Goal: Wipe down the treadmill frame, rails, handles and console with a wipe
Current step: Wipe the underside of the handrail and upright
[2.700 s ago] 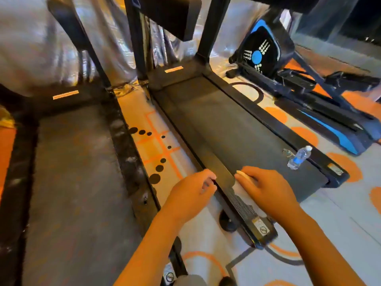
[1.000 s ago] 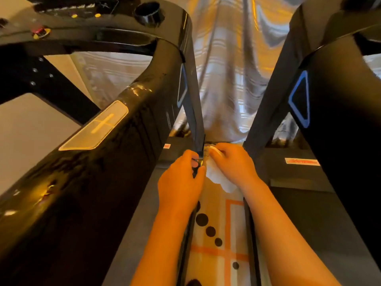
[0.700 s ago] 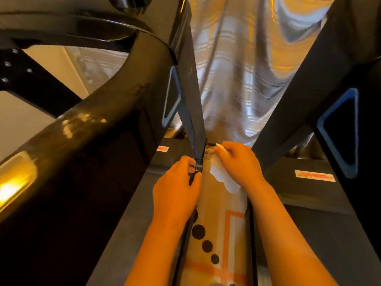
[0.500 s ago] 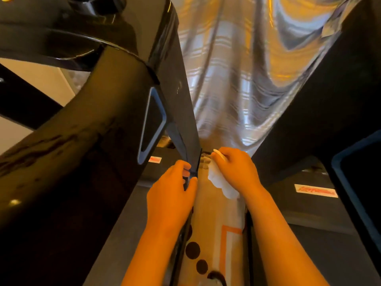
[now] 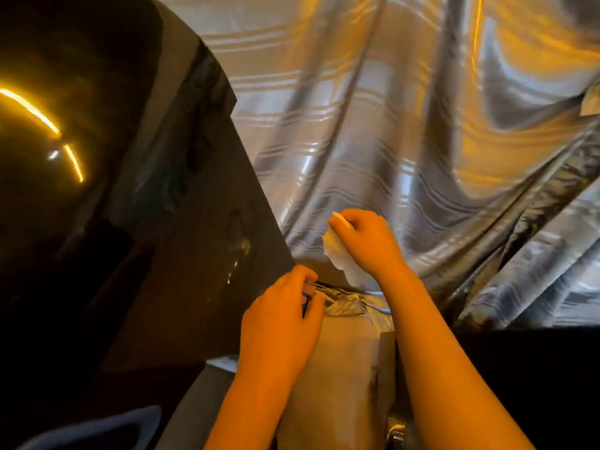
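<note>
Most of the wipe (image 5: 341, 258) hangs, seemingly free, below the right hand's (image 5: 368, 243) grip.

An indoor exercise space, seemingly a gym or home workout room: a glossy black treadmill frame (image 5: 146, 222) rises at left before a shiny striped curtain (image 5: 389, 125) and a pale floor (image 5: 344, 368).
</note>
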A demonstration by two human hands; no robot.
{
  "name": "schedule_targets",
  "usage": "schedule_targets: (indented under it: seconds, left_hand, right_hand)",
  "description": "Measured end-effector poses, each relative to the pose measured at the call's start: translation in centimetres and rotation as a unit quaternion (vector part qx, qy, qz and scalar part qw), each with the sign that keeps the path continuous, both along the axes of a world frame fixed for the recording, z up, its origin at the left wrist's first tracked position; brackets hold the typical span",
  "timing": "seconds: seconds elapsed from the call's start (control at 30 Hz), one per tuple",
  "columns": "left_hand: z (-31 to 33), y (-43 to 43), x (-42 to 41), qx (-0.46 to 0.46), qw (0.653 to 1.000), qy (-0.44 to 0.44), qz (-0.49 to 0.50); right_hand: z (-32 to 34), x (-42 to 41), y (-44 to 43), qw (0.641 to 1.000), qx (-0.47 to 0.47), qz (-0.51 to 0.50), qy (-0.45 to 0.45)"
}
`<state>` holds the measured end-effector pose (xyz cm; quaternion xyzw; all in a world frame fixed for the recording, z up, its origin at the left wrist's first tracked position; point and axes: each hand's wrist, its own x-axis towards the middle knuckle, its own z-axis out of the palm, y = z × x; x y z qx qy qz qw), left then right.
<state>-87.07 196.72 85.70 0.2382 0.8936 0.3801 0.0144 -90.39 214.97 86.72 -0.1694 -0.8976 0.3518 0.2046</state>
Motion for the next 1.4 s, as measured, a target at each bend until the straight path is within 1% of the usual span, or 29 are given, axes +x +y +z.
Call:
schedule_targets:
  seconds: [0.17,0.27,0.37,0.47,0.53,0.57,0.63,0.7,0.77,0.83,0.87,0.9,1.0,1.07,1.13,1.2,1.23,1.33,1.4]
  left_hand:
    - [-0.1,2.5,-3.1,0.028,0.999,-0.021,0.016]
    - [-1.0,4.4,-5.0,0.101,0.993,-0.056,0.030]
    - [-1.6,6.7,-7.2,0.168,0.979,-0.101,0.053]
    - [-2.4,9.4,-9.8,0.208,0.962,-0.157,0.087]
    - [-2.7,11.3,-12.1,0.224,0.956,-0.151,0.116]
    - [-2.7,12.2,-13.2,0.235,0.951,-0.149,0.135]
    - [-2.5,13.6,-15.3,0.244,0.943,-0.146,0.171]
    - [-2.3,14.3,-17.0,0.253,0.933,-0.152,0.205]
    - [-2.0,14.7,-18.4,0.271,0.926,-0.133,0.227]
    - [-1.6,14.8,-19.4,0.295,0.918,-0.096,0.245]
    - [-1.5,14.9,-19.7,0.311,0.913,-0.083,0.251]
    - [-1.4,14.9,-20.0,0.327,0.907,-0.078,0.256]
    - [-1.3,15.1,-21.0,0.363,0.886,-0.063,0.281]
    - [-1.0,15.3,-21.7,0.389,0.870,-0.051,0.297]
    - [-0.6,15.5,-22.7,0.423,0.852,-0.051,0.305]
    - [-0.4,16.0,-23.9,0.461,0.830,-0.064,0.308]
    - [-0.4,16.4,-24.7,0.474,0.820,-0.066,0.314]
    - [-1.2,17.5,-28.0,0.473,0.800,-0.052,0.366]
    - [-2.3,18.4,-30.2,0.459,0.780,-0.047,0.422]
  right_hand:
    - [-0.9,-3.8,2.6,0.997,-0.002,0.074,-0.001]
    - [-2.1,-5.1,3.5,0.993,-0.031,0.113,0.013]
    - [-3.0,-6.3,4.5,0.983,-0.086,0.158,0.018]
    - [-3.7,-8.8,5.9,0.965,-0.187,0.185,0.016]
    - [-3.5,-11.4,6.6,0.945,-0.260,0.198,0.017]
    - [-3.3,-12.6,7.1,0.937,-0.280,0.209,0.008]
    - [-2.5,-14.8,7.8,0.929,-0.285,0.235,-0.004]
    - [-2.1,-16.3,8.4,0.920,-0.292,0.257,-0.038]
    - [-1.9,-17.6,8.9,0.908,-0.320,0.260,-0.077]
    - [-1.3,-19.1,9.2,0.872,-0.387,0.271,-0.129]
    - [-1.3,-19.9,9.4,0.856,-0.403,0.287,-0.147]
    - [-1.0,-20.5,9.5,0.851,-0.397,0.307,-0.155]
    - [-1.0,-22.4,9.6,0.857,-0.363,0.340,-0.133]
    - [-1.0,-23.9,9.7,0.844,-0.344,0.389,-0.133]
    - [-1.5,-26.0,10.3,0.832,-0.298,0.443,-0.152]
    - [-2.2,-28.4,11.2,0.835,-0.249,0.463,-0.165]
    - [-2.5,-29.6,11.6,0.834,-0.239,0.466,-0.171]
    - [-3.0,-34.2,13.2,0.821,-0.240,0.495,-0.151]
    - [-2.4,-37.2,13.8,0.799,-0.246,0.529,-0.144]
